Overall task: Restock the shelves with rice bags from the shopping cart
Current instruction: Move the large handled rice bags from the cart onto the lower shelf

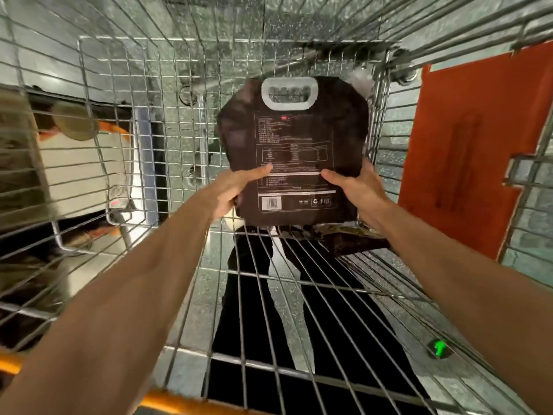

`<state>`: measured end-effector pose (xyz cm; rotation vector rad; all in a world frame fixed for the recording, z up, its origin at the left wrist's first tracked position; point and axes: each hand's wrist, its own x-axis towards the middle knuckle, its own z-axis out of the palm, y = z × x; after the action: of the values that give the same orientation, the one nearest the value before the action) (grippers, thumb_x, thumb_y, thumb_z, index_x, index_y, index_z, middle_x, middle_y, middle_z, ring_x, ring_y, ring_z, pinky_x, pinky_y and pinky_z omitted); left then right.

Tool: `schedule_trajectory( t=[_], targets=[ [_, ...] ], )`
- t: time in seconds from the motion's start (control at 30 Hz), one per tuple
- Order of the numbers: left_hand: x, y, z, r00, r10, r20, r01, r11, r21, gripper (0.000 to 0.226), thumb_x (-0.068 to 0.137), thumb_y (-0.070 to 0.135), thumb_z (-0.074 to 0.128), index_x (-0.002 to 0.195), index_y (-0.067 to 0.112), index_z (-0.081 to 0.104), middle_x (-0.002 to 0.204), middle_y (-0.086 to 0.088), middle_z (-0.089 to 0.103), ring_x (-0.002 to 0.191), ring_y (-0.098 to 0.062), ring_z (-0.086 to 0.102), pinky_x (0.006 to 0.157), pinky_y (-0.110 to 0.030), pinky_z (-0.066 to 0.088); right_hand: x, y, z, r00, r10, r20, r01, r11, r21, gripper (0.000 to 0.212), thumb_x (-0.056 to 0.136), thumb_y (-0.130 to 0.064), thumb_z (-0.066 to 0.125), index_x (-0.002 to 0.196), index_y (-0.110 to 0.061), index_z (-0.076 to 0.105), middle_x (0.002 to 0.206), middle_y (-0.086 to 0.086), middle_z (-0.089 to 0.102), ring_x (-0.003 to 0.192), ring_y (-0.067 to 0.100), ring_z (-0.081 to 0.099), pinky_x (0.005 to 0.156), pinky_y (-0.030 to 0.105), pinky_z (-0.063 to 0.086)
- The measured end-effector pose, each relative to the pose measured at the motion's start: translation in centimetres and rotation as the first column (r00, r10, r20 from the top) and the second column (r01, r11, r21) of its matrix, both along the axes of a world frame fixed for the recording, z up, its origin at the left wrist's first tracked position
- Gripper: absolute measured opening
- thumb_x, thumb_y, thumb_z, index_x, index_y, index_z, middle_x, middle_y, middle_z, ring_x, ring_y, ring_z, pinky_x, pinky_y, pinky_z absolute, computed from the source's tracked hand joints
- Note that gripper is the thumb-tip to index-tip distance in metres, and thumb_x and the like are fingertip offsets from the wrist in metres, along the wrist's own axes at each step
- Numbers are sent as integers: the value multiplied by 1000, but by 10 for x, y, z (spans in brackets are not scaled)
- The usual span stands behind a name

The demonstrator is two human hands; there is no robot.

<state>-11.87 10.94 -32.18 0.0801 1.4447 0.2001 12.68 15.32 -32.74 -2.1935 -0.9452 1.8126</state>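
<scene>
A dark brown rice bag (pixel 294 136) with a white plastic handle at its top and printed text on its back is held inside the wire shopping cart (pixel 185 121). My left hand (pixel 236 190) grips its lower left edge, thumb on the face. My right hand (pixel 359 187) grips the lower right edge, thumb across the print. Under the held bag, another dark bag (pixel 353 238) lies on the cart floor at the right.
The cart's wire walls rise on all sides, with an orange handle bar (pixel 179 402) near me. An orange panel (pixel 466 163) hangs on the right wall. Pale and orange packaged goods (pixel 74 163) show through the left wall. A green mark (pixel 440 348) is on the floor.
</scene>
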Motion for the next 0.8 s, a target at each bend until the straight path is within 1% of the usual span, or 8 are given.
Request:
schedule_trajectory(
  t=[0.1,0.2,0.27,0.33,0.43,0.6,0.7,0.8],
  targets=[
    [-13,7,31,997,-69,-42,70,997,23,58,77,61,70,110,14,64,107,-6,72,105,-11,58,117,-49,24,-19,11,18,999,22,-27,-21,999,32,61,80,-23,79,133,-21,49,106,-10,62,98,10,61,90,26,49],
    [-34,10,50,990,-34,-139,54,989,139,87,61,63,75,132,15,58,136,-13,59,121,-33,60,107,-48,43,-43,19,26,991,13,-136,-8,999,39,43,81,-15,78,116,-22,54,93,-15,64,83,0,63,77,14,51],
    [-49,11,62,981,15,-195,29,975,219,83,61,55,82,129,13,61,125,-3,68,112,-21,66,99,-34,51,-64,20,27,981,-8,-193,12,1000,19,34,80,-12,79,101,-24,55,93,-12,67,88,7,66,85,25,56],
    [-68,9,80,936,60,-346,35,965,261,46,76,38,81,113,15,65,108,4,71,79,-2,69,71,-14,56,-90,17,29,967,-30,-251,28,1000,-9,32,77,-10,81,97,-25,60,94,-6,71,92,16,69,93,39,55],
    [-99,2,99,813,65,-579,144,941,307,41,81,32,80,114,10,69,109,-5,73,83,-19,71,76,-37,59,-130,10,28,921,-70,-382,33,994,-104,35,77,-12,80,110,-15,68,102,3,74,96,21,71,95,44,54],
    [-137,-20,125,608,44,-793,346,884,314,60,67,59,78,106,15,74,100,1,75,92,-19,72,85,-43,58,-188,-1,28,857,-66,-511,-53,975,-214,37,85,-27,73,119,-13,67,110,5,73,103,22,70,100,46,50],
    [-146,-29,130,489,-73,-869,469,862,191,56,74,59,75,87,5,71,84,-12,75,79,-32,72,73,-47,59,-203,-7,26,856,110,-505,-224,960,-170,54,87,-40,69,130,-15,50,108,3,72,101,12,69,92,35,56],
    [-136,-25,133,321,-266,-909,634,773,-2,53,86,57,66,61,12,51,59,-7,59,67,-34,68,64,-41,56,-202,-13,26,817,224,-532,-371,910,-186,81,90,-38,62,152,-12,17,149,16,41,139,33,37,115,53,29]
  ],
)
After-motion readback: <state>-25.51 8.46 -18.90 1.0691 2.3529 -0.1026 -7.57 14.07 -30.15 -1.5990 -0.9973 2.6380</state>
